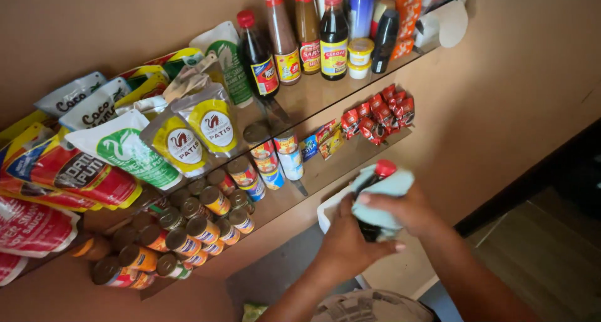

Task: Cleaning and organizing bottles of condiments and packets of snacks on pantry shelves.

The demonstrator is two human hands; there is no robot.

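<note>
I see the dark glass bottle with a red cap (377, 183) held in front of the lower shelf (325, 171), its long axis tilted, cap up and to the right. My left hand (345, 240) is clamped round the bottle's lower body from below. My right hand (404, 210) presses a pale blue cloth (391, 187) around its upper part; both wrists come in from the lower right. The bottle's base is hidden, probably resting in the left palm.
</note>
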